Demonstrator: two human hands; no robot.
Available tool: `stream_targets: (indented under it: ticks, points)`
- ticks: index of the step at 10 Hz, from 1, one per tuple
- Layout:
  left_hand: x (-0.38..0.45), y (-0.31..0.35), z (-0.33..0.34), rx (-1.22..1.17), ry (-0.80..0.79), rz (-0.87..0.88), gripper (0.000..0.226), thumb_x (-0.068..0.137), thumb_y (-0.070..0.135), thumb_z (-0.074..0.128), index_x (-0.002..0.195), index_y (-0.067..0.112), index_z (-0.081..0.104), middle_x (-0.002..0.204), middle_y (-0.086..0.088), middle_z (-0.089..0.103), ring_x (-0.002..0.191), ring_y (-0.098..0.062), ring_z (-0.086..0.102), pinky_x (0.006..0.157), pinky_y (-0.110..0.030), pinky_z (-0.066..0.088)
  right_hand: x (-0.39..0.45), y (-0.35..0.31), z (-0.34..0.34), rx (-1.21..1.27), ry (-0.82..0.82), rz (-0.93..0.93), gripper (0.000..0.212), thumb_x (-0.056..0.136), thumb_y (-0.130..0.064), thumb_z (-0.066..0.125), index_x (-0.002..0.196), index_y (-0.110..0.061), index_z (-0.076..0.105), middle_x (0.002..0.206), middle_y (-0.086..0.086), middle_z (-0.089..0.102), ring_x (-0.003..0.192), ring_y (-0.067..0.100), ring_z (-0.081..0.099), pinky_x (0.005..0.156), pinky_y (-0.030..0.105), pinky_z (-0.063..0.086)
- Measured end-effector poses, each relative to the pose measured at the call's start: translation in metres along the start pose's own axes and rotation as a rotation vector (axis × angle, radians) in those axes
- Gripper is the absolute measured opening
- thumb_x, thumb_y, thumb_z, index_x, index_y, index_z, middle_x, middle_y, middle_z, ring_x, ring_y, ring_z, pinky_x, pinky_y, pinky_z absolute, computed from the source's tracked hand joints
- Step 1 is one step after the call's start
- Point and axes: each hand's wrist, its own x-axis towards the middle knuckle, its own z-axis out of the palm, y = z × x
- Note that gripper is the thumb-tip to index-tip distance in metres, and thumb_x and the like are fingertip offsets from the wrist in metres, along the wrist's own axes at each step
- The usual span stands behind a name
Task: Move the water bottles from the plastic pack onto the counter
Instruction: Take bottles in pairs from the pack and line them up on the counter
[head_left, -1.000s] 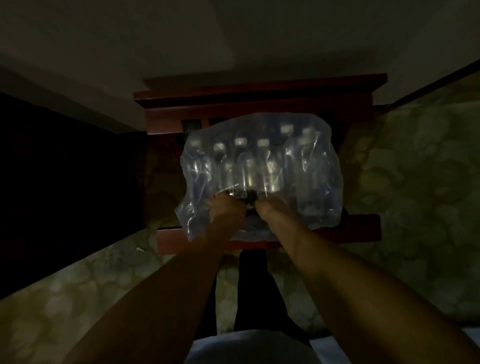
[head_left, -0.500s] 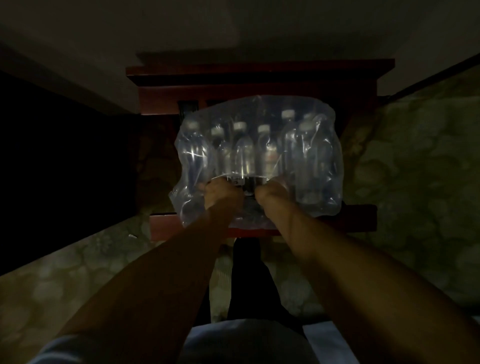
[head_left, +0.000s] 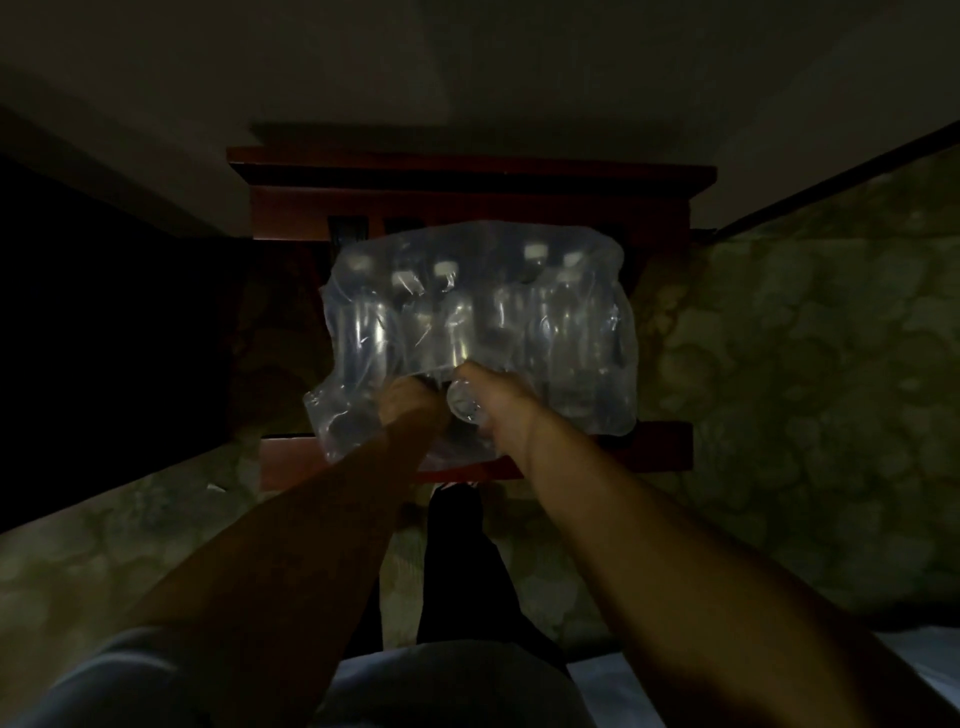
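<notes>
At the near face of the plastic pack, a water bottle has now been drawn base-first toward the viewer, long axis front-to-back; extraction is judged begun. It is gripped by the right hand; the left hand clenches the wrap. The pack rests on the desk.

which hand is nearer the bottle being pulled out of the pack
Right. The right hand grips the bottle at the torn opening of the plastic pack; the left hand is just beside it, holding the wrap.
</notes>
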Motion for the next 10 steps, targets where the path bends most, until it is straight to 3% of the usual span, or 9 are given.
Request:
stream_targets:
  ticks: [1,3,4,5,6,7,8,9,10]
  points:
    - [0.001,-0.003,0.003,0.019,0.004,0.010,0.036,0.091,0.018,0.059,0.122,-0.001,0.061,0.127,-0.022,0.060,0.119,-0.037,0.056,0.092,-0.039,0.045,-0.002,-0.005,-0.002,0.056,-0.047,0.023,0.025,0.081,-0.031,0.065,0.063,-0.014,0.062,0.063,0.004,0.064,0.057,0.018,0.061,0.058,0.028,0.052]
    - [-0.005,-0.001,-0.004,-0.107,-0.038,0.026,0.038,0.088,0.014,0.063,0.123,-0.002,0.060,0.124,-0.020,0.062,0.114,-0.035,0.060,0.083,-0.032,0.049,-0.018,-0.007,-0.008,-0.017,-0.003,-0.044,0.025,0.077,-0.037,0.069,0.070,-0.017,0.056,0.078,0.003,0.062,0.079,0.024,0.062,0.071,0.033,0.050]
    - [-0.015,0.002,-0.014,-0.349,-0.105,0.032,0.036,0.087,0.007,0.067,0.119,-0.008,0.061,0.096,-0.013,0.064,0.090,-0.024,0.061,0.053,-0.006,0.045,-0.030,-0.010,-0.016,-0.009,0.005,-0.045,0.026,0.074,-0.041,0.071,0.076,-0.017,0.062,0.082,0.004,0.066,0.081,0.024,0.065,0.075,0.035,0.057]
    - [-0.032,0.005,-0.032,-0.628,-0.289,0.007,0.039,0.095,0.009,0.055,0.130,-0.008,0.051,0.095,-0.010,0.064,0.095,-0.024,0.056,0.068,-0.019,0.056,-0.046,-0.015,-0.027,-0.025,0.017,-0.023,0.045,0.073,-0.048,0.071,0.100,-0.012,0.066,0.097,0.007,0.068,0.080,0.024,0.065,0.048,0.024,0.044]
    - [-0.048,0.008,-0.049,-0.906,-0.434,-0.015,0.029,0.098,0.008,0.050,0.125,-0.001,0.056,0.093,-0.014,0.070,0.082,-0.026,0.065,0.062,-0.034,0.060,-0.059,-0.016,-0.040,-0.083,0.062,-0.031,0.055,0.072,-0.056,0.068,0.109,-0.015,0.062,0.107,0.007,0.067,0.087,0.026,0.066,0.042,0.022,0.037]
    - [-0.066,0.015,-0.068,-1.043,-0.533,-0.107,0.014,0.098,0.020,0.050,0.102,0.009,0.058,0.077,-0.009,0.064,0.057,-0.022,0.065,0.039,-0.021,0.049,-0.075,-0.017,-0.047,-0.090,0.069,-0.010,0.044,0.076,-0.054,0.065,0.098,-0.016,0.061,0.098,0.003,0.065,0.077,0.021,0.064,0.039,0.017,0.037]
    - [-0.081,0.011,-0.085,-0.890,-0.524,-0.132,0.022,0.094,0.033,0.056,0.090,0.012,0.059,0.078,-0.009,0.062,0.064,-0.020,0.059,0.043,-0.020,0.046,-0.092,-0.014,-0.046,-0.103,0.084,-0.009,0.031,0.081,-0.050,0.062,0.083,-0.019,0.061,0.083,0.001,0.064,0.074,0.020,0.064,0.043,0.021,0.037]
    - [-0.093,0.000,-0.096,-0.701,-0.593,-0.084,0.033,0.096,0.040,0.051,0.086,0.010,0.058,0.064,-0.007,0.062,0.049,-0.016,0.056,0.037,-0.015,0.040,-0.109,-0.013,-0.038,-0.159,0.060,-0.034,0.047,0.080,-0.051,0.063,0.106,-0.012,0.062,0.099,0.006,0.066,0.085,0.026,0.066,0.058,0.030,0.051]
    - [-0.105,-0.010,-0.106,-0.575,-0.655,-0.045,0.044,0.094,0.050,0.047,0.090,0.009,0.060,0.068,-0.007,0.058,0.053,-0.016,0.050,0.042,-0.017,0.036,-0.129,-0.014,-0.033,-0.434,0.106,-0.104,0.068,0.075,-0.063,0.062,0.119,-0.011,0.058,0.102,0.006,0.063,0.079,0.023,0.064,0.064,0.030,0.054]
